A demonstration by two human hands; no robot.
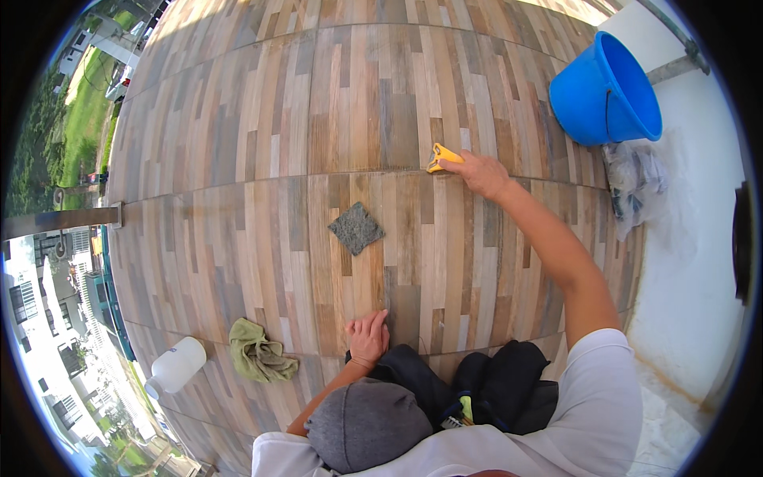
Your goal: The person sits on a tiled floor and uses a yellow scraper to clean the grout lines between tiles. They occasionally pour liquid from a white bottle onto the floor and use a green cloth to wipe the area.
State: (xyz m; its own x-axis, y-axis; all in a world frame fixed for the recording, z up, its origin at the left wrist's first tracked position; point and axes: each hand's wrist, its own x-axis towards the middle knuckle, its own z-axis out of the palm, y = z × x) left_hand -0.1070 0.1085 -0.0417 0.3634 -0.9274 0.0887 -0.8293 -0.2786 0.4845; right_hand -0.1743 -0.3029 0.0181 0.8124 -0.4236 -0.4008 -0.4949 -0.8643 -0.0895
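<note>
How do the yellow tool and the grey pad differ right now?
The yellow tool is bright and looks smooth; the grey pad is dull and rough-textured. The right hand grips the yellow tool, while the grey pad lies flat and untouched. Both are far smaller than the blue bucket.
</note>
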